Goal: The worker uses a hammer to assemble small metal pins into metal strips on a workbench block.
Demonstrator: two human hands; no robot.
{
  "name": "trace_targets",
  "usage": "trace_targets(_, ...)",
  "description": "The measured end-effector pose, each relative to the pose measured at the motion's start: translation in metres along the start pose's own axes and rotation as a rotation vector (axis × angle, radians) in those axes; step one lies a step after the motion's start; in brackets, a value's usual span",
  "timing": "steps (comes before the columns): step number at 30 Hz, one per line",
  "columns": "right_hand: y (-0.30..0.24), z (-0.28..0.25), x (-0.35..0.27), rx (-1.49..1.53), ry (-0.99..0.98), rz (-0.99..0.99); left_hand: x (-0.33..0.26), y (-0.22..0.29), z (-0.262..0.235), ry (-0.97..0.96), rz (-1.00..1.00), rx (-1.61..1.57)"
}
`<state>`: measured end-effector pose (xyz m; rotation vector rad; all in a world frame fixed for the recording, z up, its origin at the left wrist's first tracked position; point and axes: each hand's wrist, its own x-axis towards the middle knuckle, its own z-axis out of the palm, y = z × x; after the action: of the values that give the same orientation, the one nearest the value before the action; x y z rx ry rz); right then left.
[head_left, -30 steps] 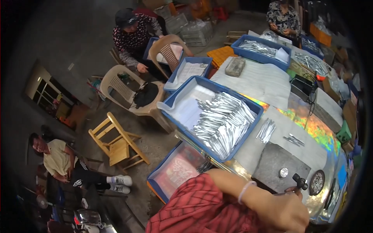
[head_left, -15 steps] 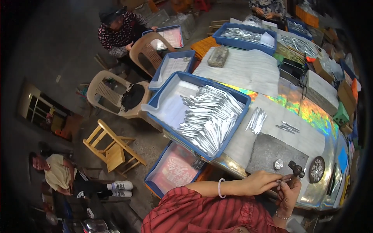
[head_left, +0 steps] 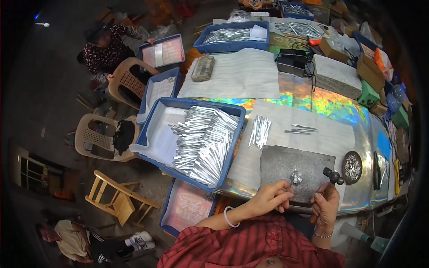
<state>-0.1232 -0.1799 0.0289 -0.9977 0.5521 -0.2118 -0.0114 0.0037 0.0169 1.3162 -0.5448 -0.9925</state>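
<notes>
My left hand [head_left: 273, 196] is closed in a pinch on a thin metal strip [head_left: 292, 182], mostly hidden by the fingers. Its tip stands by a small round metal block [head_left: 296, 177] on a grey slab [head_left: 279, 156]. My right hand [head_left: 325, 205] is wrapped round the handle of a ball-peen hammer [head_left: 333, 175], whose dark head rises above the slab's right edge. Beyond the slab lie several slim metal pieces [head_left: 304, 129] and a small bundle of shiny flat strips [head_left: 259, 132]. Right of the hammer sits a round dark dish [head_left: 352, 168] of small metal parts.
A blue tray [head_left: 156, 134] heaped with metal strips stands at the table's left edge. Another filled blue tray [head_left: 232, 44] and a stone block [head_left: 203, 68] lie farther back. Two people are at the left, and wooden [head_left: 123, 205] and plastic chairs [head_left: 96, 136] stand there.
My hands have come apart from each other. My left hand has moved with the strip to the round block, while my right hand keeps the hammer raised. The whole view has shifted.
</notes>
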Motion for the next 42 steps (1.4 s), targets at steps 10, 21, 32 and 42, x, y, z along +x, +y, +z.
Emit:
trace_targets(10, 0.000, 0.002, 0.000, -0.059, -0.037, 0.029, 0.010, -0.002, 0.001, -0.028, -0.061, -0.342)
trace_targets(21, -0.001, 0.014, 0.003, -0.124, -0.130, 0.042, 0.013, -0.005, -0.001, -0.086, -0.118, -0.447)
trace_targets(32, 0.001, 0.025, 0.004, -0.127, -0.116, 0.072, 0.013, -0.014, 0.001, -0.010, -0.090, -0.448)
trace_targets(42, 0.012, 0.023, 0.004, -0.093, -0.100, 0.042, 0.011, -0.008, 0.012, 0.124, 0.296, 0.189)
